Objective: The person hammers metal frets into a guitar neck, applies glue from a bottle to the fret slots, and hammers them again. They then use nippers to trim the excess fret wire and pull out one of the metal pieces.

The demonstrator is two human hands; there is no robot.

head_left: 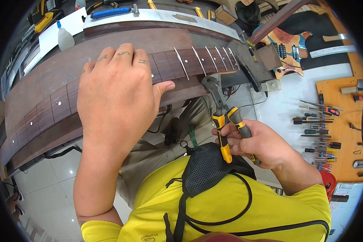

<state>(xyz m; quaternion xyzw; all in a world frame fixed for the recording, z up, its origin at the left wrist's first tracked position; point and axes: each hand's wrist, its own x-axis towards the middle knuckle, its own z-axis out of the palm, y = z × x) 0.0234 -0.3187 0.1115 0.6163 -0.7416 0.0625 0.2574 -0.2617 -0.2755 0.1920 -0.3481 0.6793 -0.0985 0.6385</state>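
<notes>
A dark wood guitar fretboard [48, 109] with white dot inlays runs across the bench. Several silver fret wires [199, 61] lie in its slots toward the right end; the other slots I can see hold no wire. My left hand [115, 82] is over the middle of the board, fingers bent over the far side and thumb along the near edge. In my right hand [256, 145] is a pair of cutting pliers [218, 99] with yellow and black handles. Its handles are spread, and its head is at the board's near edge by the fretted end; whether the jaws touch a wire cannot be told.
A brown board [165, 38] lies under the fretboard. Behind are a white squeeze bottle [65, 38], a blue-handled tool [111, 13] and a long pale bar [161, 17]. An electric guitar body [286, 50] is at the upper right. Files and screwdrivers [318, 121] hang on a wooden panel.
</notes>
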